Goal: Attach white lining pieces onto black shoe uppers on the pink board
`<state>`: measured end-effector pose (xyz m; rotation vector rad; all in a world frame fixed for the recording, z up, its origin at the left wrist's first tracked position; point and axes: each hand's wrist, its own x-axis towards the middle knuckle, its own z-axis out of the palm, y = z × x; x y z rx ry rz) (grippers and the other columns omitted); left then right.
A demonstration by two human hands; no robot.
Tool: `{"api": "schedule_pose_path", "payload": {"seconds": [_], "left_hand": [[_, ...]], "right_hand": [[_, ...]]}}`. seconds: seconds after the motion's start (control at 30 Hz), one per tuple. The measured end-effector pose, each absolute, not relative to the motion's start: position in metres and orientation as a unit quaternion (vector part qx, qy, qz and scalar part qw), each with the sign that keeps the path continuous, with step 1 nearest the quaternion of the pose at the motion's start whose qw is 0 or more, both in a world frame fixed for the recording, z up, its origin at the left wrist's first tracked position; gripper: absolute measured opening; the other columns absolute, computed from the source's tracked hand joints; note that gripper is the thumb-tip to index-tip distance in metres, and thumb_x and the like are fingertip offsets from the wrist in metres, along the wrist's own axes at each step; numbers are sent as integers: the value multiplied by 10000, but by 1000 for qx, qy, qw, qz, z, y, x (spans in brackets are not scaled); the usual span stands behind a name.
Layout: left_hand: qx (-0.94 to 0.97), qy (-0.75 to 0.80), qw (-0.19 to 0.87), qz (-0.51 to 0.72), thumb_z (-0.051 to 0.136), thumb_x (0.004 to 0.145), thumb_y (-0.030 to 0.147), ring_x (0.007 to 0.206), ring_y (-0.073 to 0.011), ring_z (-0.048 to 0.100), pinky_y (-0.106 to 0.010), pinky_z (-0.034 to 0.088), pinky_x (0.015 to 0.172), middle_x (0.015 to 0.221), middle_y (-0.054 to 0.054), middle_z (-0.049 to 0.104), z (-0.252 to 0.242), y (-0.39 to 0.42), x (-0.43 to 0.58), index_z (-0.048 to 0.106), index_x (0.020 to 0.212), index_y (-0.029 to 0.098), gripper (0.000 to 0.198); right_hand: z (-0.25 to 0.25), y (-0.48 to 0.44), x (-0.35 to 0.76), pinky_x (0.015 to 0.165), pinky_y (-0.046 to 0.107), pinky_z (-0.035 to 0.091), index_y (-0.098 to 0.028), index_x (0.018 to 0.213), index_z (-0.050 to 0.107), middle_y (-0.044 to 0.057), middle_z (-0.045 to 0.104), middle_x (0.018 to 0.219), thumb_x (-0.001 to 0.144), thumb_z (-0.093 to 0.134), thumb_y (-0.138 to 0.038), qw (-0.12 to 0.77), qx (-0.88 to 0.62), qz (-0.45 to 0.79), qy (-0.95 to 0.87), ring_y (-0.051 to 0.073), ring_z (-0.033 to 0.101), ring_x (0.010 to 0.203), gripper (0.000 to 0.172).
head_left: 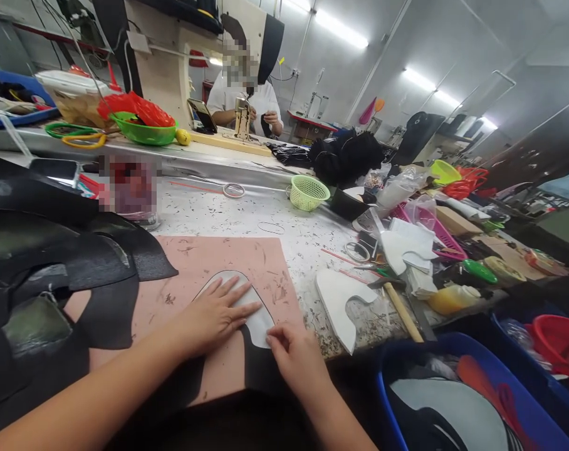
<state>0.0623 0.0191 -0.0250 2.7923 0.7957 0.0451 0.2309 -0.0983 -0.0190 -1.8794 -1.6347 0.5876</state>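
Note:
My left hand (219, 314) lies flat with its fingers spread on a white curved lining piece (260, 326). Underneath it is a black shoe-upper-like piece (257, 364), whose dark edge rims the white one. With thumb and forefinger together, my right hand (294, 352) pinches the right edge of the white piece; whether the black layer is in the pinch too, I cannot tell. Both layers rest on a pink mat (228, 252). To the left, several black cut pieces (108, 313) lie heaped, partly over the mat.
Right of the mat are white curved pieces (336, 300) and a wooden-handled hammer (403, 313). A green basket (309, 193) stands farther back. Blue bins (383, 401) sit low at the right. Across the bench, a person (268, 100) works behind a sewing machine (242, 119).

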Motion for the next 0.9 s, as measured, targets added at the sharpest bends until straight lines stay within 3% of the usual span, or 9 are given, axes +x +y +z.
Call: {"api": "schedule_pose_path", "payload": {"seconds": [0.07, 0.17, 0.3, 0.47, 0.57, 0.63, 0.7, 0.8, 0.9], "left_hand": [[954, 275, 120, 16, 400, 870, 334, 1288, -292, 219, -488, 156, 1022, 1405, 4, 322, -22, 19, 65, 421, 1244, 404, 381], [946, 304, 109, 27, 404, 868, 349, 1242, -276, 292, -460, 189, 996, 1351, 25, 407, -19, 20, 71, 488, 1181, 426, 333], [935, 340, 102, 28, 423, 863, 337, 1233, -273, 311, -472, 201, 967, 1338, 37, 426, -21, 18, 76, 489, 1165, 449, 329], [944, 302, 126, 28, 471, 798, 480, 1309, -276, 181, -472, 61, 1040, 1416, -23, 294, -25, 18, 69, 352, 1306, 330, 543], [941, 305, 149, 4, 419, 798, 526, 1317, -264, 163, -456, 68, 1053, 1416, -74, 276, -23, 23, 67, 304, 1342, 210, 640], [933, 324, 157, 3, 328, 866, 409, 1301, -222, 232, -422, 137, 1052, 1398, -74, 318, -22, 26, 67, 338, 1326, 196, 507], [929, 341, 143, 21, 284, 882, 266, 1270, -198, 306, -406, 197, 1041, 1370, -70, 374, -22, 28, 68, 416, 1276, 198, 421], [935, 336, 109, 40, 321, 863, 218, 1253, -219, 337, -417, 231, 1035, 1354, -91, 398, -24, 26, 68, 477, 1224, 175, 395], [931, 352, 90, 33, 378, 849, 289, 1264, -251, 314, -424, 240, 1037, 1377, -108, 352, -26, 22, 66, 451, 1252, 167, 427]], "right_hand": [[-21, -102, 229, 656, 296, 464, -202, 767, 638, 64, 633, 769, 788, 455, -177, 238, -713, 151, -642, 182, 582, 713, 186], [-24, -110, 230, 826, 369, 433, -208, 979, 622, 108, 590, 1100, 803, 374, -97, 184, -668, 63, -718, 229, 537, 992, 324], [-25, -119, 236, 1016, 424, 272, -214, 1268, 426, 85, 432, 1331, 776, 343, -30, 114, -562, 78, -816, 209, 374, 1221, 532], [1, -118, 241, 1005, 445, 268, -173, 1203, 504, 141, 503, 1257, 761, 420, -66, 53, -531, 101, -840, 255, 470, 1139, 462], [21, -100, 240, 899, 421, 376, -153, 961, 640, 125, 680, 889, 764, 446, -112, 19, -530, 148, -835, 242, 623, 833, 280], [26, -77, 234, 819, 386, 429, -169, 906, 644, 88, 680, 774, 790, 415, -151, 59, -565, 176, -804, 219, 627, 753, 258], [19, -51, 224, 815, 337, 445, -181, 1046, 580, 81, 658, 943, 814, 347, -149, 184, -606, 191, -750, 195, 603, 883, 330], [-6, -21, 205, 930, 276, 393, -176, 1239, 414, 61, 524, 1225, 801, 282, -99, 348, -606, 218, -681, 127, 491, 1105, 464], [-27, -13, 192, 1031, 293, 289, -148, 1291, 358, 58, 419, 1337, 789, 278, -95, 346, -577, 216, -707, 117, 342, 1240, 511]]}}
